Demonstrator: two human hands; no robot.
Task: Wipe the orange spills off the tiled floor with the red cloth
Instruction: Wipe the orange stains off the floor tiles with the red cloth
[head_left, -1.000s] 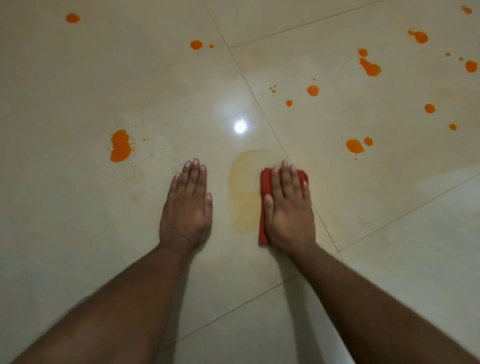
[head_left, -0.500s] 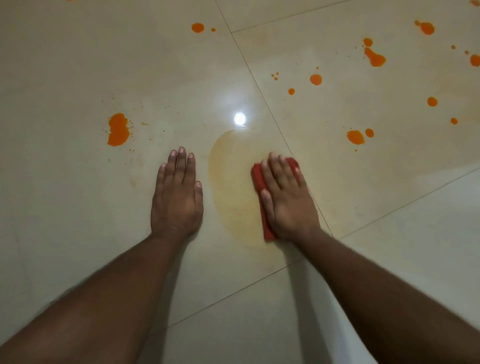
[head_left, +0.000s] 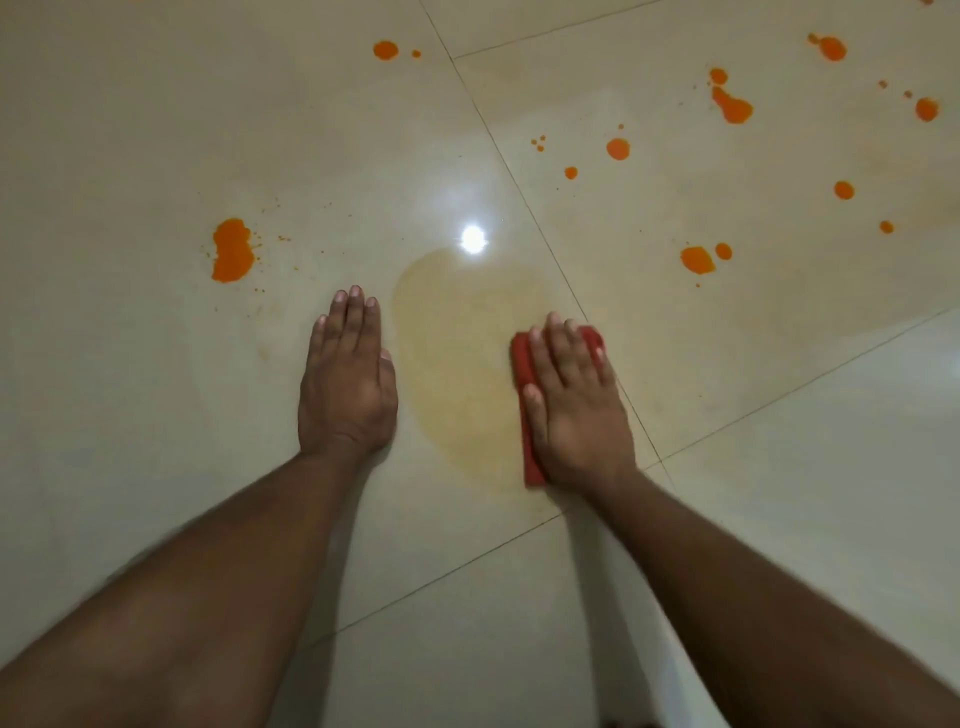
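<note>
My right hand (head_left: 576, 405) lies flat on the folded red cloth (head_left: 525, 364), pressing it to the cream tiled floor (head_left: 156, 130). Only the cloth's left edge and far corners show under the palm. A pale yellowish smear (head_left: 457, 364) spreads left of the cloth, between my hands. My left hand (head_left: 347, 379) rests flat on the floor, fingers together, holding nothing. A large orange blot (head_left: 231, 252) lies beyond and left of it. Several orange drops dot the far right tile, among them a pair (head_left: 698, 259) and a long one (head_left: 731, 106).
Grout lines (head_left: 519, 187) cross the floor diagonally and meet near my right wrist. A bright lamp reflection (head_left: 472, 239) shines just beyond the smear. Two orange drops (head_left: 386, 50) sit at the far middle. A faint wiped haze covers the right tile.
The right hand has slid the cloth right and slightly toward me, and the yellowish smear left of it has grown wider. The left hand stays planted.
</note>
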